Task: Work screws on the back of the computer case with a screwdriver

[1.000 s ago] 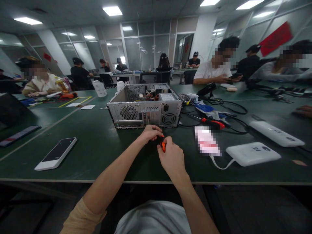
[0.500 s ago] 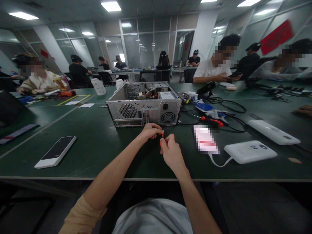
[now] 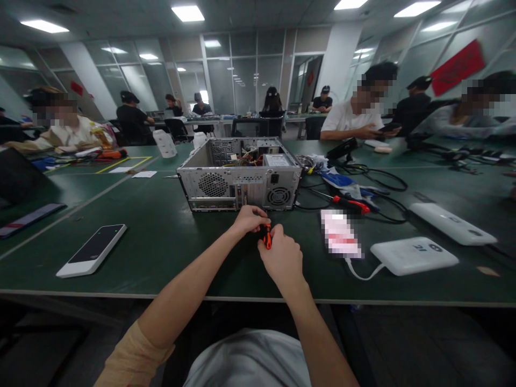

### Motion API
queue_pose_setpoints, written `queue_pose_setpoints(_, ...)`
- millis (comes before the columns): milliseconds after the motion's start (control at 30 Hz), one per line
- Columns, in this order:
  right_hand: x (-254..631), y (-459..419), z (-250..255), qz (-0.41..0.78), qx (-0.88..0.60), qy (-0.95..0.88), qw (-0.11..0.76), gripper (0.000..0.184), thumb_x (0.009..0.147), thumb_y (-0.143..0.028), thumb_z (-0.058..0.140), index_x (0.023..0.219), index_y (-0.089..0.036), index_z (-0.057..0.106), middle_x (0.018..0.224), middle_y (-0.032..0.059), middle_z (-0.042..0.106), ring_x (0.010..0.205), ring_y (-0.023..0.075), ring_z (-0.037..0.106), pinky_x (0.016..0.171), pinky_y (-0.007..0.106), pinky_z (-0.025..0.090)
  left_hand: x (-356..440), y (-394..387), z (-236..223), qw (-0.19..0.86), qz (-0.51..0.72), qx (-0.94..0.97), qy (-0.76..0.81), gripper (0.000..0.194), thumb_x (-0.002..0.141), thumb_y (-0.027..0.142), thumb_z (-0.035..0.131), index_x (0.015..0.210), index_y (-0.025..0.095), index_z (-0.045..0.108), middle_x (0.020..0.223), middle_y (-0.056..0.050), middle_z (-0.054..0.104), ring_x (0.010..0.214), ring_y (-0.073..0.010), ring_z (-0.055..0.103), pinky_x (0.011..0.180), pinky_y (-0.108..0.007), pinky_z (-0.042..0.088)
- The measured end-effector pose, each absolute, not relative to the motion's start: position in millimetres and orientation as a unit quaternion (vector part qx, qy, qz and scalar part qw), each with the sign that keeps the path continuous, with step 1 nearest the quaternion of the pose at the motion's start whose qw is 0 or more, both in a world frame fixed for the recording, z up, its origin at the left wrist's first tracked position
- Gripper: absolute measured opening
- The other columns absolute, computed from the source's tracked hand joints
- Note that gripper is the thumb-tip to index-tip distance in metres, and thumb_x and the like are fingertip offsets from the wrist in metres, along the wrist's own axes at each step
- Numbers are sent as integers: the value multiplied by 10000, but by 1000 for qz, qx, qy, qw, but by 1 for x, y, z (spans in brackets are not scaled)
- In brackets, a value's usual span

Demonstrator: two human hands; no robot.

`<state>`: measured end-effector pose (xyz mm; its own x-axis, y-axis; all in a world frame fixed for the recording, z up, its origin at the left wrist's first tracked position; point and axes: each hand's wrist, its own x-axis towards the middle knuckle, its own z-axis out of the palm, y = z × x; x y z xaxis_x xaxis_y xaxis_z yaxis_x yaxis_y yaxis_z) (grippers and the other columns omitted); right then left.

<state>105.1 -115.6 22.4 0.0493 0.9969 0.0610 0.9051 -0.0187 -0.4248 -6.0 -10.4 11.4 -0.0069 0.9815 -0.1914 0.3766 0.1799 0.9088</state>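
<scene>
A small orange-and-black tool (image 3: 266,236), possibly a small screwdriver, is held between my hands above the green table, just in front of an opened computer case. My left hand (image 3: 252,220) is closed, with thumb and fingers pinching at the tool's far end. Against the near end rest the thumb and curled fingers of my right hand (image 3: 283,255). The tool's tip is hidden by my fingers. Behind my hands stands the silver computer case (image 3: 252,185), its top open and its perforated rear panel facing me; cables and a power supply show inside.
A red-and-black screwdriver (image 3: 350,204), blue-and-white gloves (image 3: 342,183) and black cables (image 3: 389,177) lie right of the case. Nearer are a lit phone (image 3: 341,235) wired to a white power bank (image 3: 413,256). A white device (image 3: 92,250) lies left. Other people sit around.
My right hand has turned and lowered slightly, and more of the orange-and-black tool now shows between my hands. My left hand stays almost in place.
</scene>
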Motion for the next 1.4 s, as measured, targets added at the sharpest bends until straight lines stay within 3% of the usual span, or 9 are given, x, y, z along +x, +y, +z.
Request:
queue_pose_setpoints(167,104,-112,24,135,-705,-677,164,266,956,-350,546,1142,-168,489,1026,163,714,955,333,721,745,353,477,-15,-7,14,453,311,546,632,109,855,147,712,963,127,705,697,-6,721,409,-47,531,461,-170,454)
queue_pose_setpoints(367,109,-109,21,149,-693,-678,193,240,960,-349,558,1106,-176,476,991,132,725,940,316,724,760,343,466,-22,-6,15,436,309,548,644,152,912,189,649,1022,120,728,878,-64,784,402,-36,521,418,-161,410)
queue_pose_setpoints(533,103,-108,18,133,-691,-682,200,336,1018,-502,444,1134,-189,485,975,140,727,914,314,731,726,343,471,-17,-8,11,468,301,549,624,251,859,341,755,933,102,772,794,-60,758,419,-49,524,426,-175,426)
queue_pose_setpoints(700,99,-107,17,100,-698,-684,186,274,1018,-334,449,1244,-185,491,1012,148,732,920,310,735,716,345,480,-14,-10,15,517,304,527,602,175,798,271,817,856,111,776,696,-23,725,470,-74,599,514,-194,518)
queue_pose_setpoints(900,102,-106,16,81,-698,-687,187,348,981,-314,510,1314,-215,492,1057,131,733,955,309,725,728,350,488,-7,-8,17,507,316,515,615,168,796,225,814,725,97,733,574,-16,671,473,-93,614,538,-208,549)
queue_pose_setpoints(1167,101,-105,18,58,-690,-692,202,261,929,-214,562,1187,-205,517,1116,112,708,1061,263,681,737,302,473,1,-7,19,527,338,478,617,212,792,93,764,594,106,690,534,-7,647,452,-88,598,607,-229,569)
queue_pose_setpoints(1333,103,-113,19,74,-691,-686,214,300,1000,-453,469,1160,-200,500,1065,119,714,951,287,710,702,325,462,1,-9,21,525,336,475,621,233,817,106,747,595,107,674,510,-4,625,434,-89,579,563,-214,537)
queue_pose_setpoints(1400,104,-117,20,86,-692,-685,211,290,1028,-433,381,1153,-201,501,1010,110,726,878,282,719,687,327,447,1,-8,19,524,339,472,623,233,820,108,742,599,107,670,525,-8,633,439,-93,582,575,-226,547)
